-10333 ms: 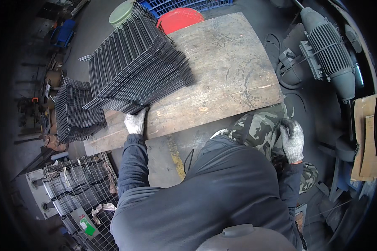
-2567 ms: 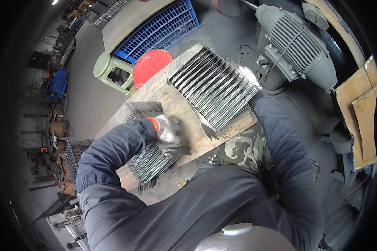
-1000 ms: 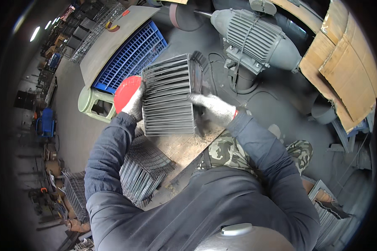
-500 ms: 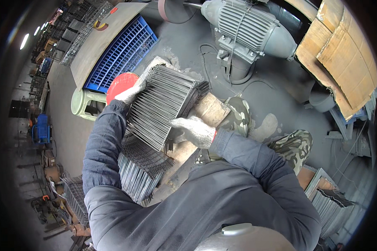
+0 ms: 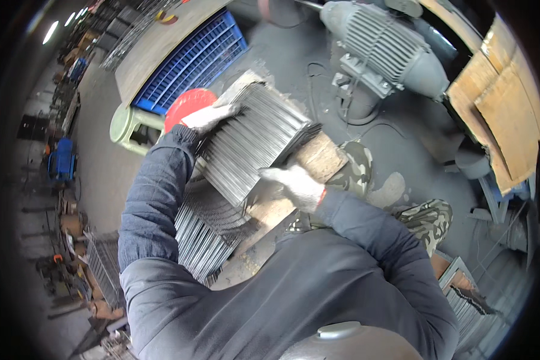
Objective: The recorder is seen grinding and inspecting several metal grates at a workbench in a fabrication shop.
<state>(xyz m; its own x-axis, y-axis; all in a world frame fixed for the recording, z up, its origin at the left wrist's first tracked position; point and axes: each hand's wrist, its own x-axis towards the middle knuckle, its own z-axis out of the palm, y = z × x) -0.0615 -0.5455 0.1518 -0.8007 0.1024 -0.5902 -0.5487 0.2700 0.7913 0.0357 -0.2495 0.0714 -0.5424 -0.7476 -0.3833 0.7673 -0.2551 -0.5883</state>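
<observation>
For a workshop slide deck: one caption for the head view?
Both white-gloved hands, left hand and right hand, grip a stack of grey wire mesh panels over a worn wooden board.

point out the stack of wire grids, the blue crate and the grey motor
stack of wire grids (image 5: pixel 255 141), head view, middle of its top face
blue crate (image 5: pixel 192 63), head view, slatted side
grey motor (image 5: pixel 390 48), head view, ribbed housing

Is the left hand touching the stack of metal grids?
Touching. In the head view the gloved left hand grips the far edge of the stack of metal grids, its fingers wrapped on it.
</observation>
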